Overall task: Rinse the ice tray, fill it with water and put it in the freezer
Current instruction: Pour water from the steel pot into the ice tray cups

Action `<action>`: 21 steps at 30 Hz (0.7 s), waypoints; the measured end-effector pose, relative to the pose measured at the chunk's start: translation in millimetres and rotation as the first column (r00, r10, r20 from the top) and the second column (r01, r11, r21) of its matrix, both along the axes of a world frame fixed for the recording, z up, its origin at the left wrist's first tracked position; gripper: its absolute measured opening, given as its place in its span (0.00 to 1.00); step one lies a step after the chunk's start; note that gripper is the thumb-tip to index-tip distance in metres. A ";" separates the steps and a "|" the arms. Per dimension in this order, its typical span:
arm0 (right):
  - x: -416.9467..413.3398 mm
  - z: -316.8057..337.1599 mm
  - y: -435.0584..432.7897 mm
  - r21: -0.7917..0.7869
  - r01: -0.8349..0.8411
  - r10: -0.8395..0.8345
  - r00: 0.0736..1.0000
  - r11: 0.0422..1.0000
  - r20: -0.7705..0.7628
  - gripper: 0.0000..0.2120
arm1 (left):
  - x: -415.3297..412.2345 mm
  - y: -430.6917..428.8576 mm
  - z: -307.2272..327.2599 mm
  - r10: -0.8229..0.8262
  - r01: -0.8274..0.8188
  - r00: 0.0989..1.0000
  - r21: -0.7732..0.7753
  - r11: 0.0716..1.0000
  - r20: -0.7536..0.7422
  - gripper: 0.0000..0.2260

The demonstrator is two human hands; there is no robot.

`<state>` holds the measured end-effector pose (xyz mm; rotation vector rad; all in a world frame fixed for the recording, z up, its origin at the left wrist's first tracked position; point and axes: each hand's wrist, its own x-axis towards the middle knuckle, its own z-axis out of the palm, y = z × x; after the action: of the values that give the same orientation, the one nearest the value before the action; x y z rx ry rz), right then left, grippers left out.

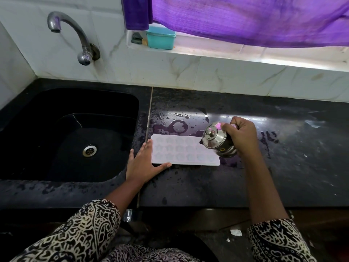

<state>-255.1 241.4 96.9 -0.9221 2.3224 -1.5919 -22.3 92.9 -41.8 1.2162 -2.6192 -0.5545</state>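
Black speckled stone countertop (245, 186), wet and streaked, ran from a black moulded sink (105, 103) at the left to the right edge of the view, backed by white veined wall tiles. A pale rectangular plastic ice tray (181, 150) with star-shaped cells lay flat on the counter just right of the sink. The left hand (143, 163) rested released, fingers straight, against the tray's left end, thumb along its near edge. The right hand (243, 135) was curled around a lidded stainless-steel vessel (217, 140), held tilted with its knobbed top toward the tray, over the tray's right end. The vessel hid the tray's far right corner. A small yellow mark (224, 149) on the vessel's side was too small to read; no other writing was legible. A ring-shaped puddle (179, 125) lay just beyond the tray. A curved steel wall tap (75, 33) stood above the sink. A teal plastic lidded box (160, 39) sat on the far window ledge under a purple curtain (245, 19). Black-and-white patterned sleeves (85, 233) covered both upper arms.
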 end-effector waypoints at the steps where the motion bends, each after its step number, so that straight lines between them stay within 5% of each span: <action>1: 0.0 0.1 0.2 0.000 0.000 0.000 1.000 1.000 0.001 0.17 | 0.1 0.0 0.0 -0.001 0.001 1.000 -0.001 1.000 -0.001 0.53; 21: 3.1 2.7 1.7 -0.008 -0.017 0.017 1.000 1.000 0.014 0.16 | 0.0 1.8 1.5 0.008 -0.008 1.000 -0.001 1.000 0.016 0.52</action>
<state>-252.0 243.1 99.5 -0.9270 2.2939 -1.5973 -22.4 94.7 -40.3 1.2348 -2.6266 -0.5446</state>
